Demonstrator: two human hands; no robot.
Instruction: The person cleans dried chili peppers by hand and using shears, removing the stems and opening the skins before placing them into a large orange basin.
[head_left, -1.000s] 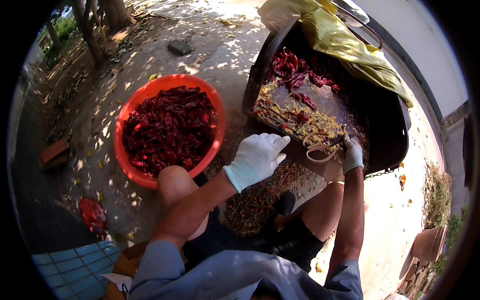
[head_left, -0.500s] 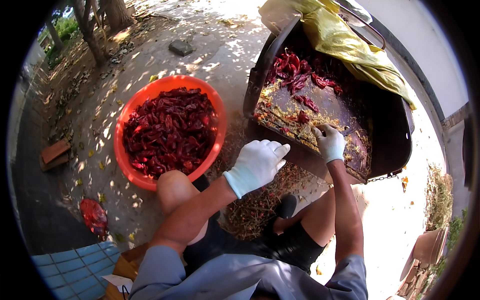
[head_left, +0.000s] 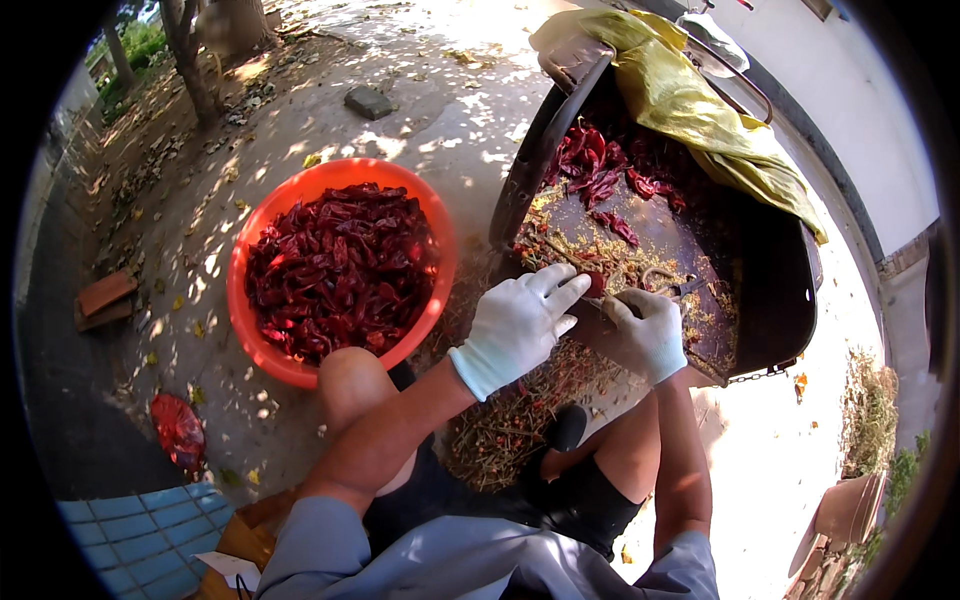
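Observation:
A dark red dried chili pepper [head_left: 594, 285] is between my two gloved hands, over the near edge of the dark metal bin [head_left: 520, 185]. My left hand [head_left: 525, 325] grips it with bent fingers. My right hand [head_left: 648, 332] pinches at its stem end, where the stem itself is mostly hidden. Just beyond the right hand lie a curved, stalk-like piece [head_left: 655, 272] and a small dark thing [head_left: 690, 286] whose kind I cannot make out. Several loose dried chili peppers [head_left: 590, 165] lie deeper in the bin, among yellow seeds [head_left: 605, 262].
An orange-red tub [head_left: 240, 290] heaped with dried chili peppers stands left of my knee. Stalks and scraps [head_left: 500, 430] cover the ground between my feet. Yellow sheeting [head_left: 690, 100] drapes over the bin's far side. Bricks [head_left: 107, 300] and a red bundle [head_left: 178, 430] lie farther left.
My right hand has come back from the bin's inside toward my left hand. A chili pepper now shows between them. The left hand has moved slightly, its fingers closing around the pepper.

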